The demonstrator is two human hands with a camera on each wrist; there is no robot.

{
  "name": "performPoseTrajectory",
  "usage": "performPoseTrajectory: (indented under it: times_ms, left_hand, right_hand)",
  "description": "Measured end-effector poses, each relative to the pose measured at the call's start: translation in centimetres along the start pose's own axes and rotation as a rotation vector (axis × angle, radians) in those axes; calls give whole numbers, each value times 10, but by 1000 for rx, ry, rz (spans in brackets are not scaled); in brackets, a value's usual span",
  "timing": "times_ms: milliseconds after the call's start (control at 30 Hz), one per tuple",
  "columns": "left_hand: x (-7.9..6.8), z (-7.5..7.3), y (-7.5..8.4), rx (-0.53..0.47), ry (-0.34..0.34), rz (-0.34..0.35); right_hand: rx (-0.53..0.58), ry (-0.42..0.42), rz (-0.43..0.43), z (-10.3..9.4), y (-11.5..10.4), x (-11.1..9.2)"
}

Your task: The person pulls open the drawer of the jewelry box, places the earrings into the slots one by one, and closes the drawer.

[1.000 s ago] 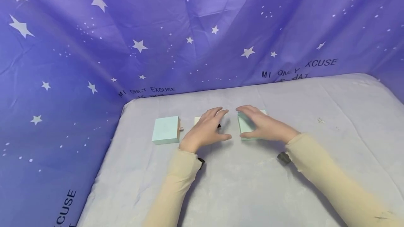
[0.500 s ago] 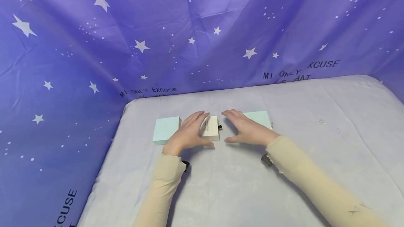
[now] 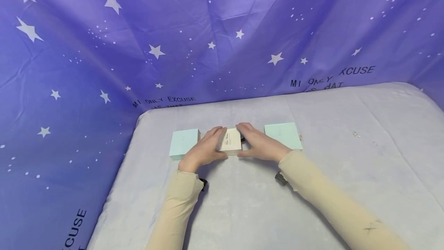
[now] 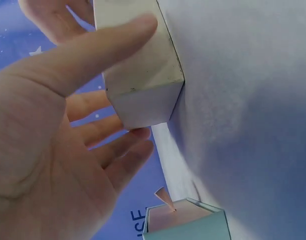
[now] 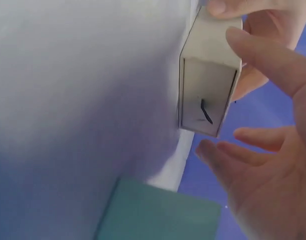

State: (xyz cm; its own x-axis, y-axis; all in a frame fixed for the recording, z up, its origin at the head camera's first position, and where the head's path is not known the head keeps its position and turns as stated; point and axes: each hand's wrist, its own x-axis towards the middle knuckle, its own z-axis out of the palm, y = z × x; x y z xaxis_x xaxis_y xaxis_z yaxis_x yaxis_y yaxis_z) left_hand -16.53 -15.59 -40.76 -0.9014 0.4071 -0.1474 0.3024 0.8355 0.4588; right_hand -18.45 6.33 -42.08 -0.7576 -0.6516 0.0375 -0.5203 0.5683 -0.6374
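Left hand pinches the cream box; I can't tell about my right hand. Likely light, stiff: squeeze six-to-twelve o'clock.

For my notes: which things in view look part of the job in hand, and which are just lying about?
In the job:
cream box
left hand and right hand, at its two ends

Apparently just lying about:
left mint box and right mint box, neither held, though possibly involved
small bits at right, too small to identify
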Motion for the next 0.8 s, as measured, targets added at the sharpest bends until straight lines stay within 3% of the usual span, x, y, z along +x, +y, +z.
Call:
performPoseTrajectory:
  times_ms: [533, 800]
  left_hand:
    - [5, 4, 0, -39, 34, -21]
    - [-3, -1, 3, -18, 69, -27]
  right_hand:
    - [-26, 31, 30, 5, -1, 9]
    - [-28, 18, 32, 1, -8, 5]
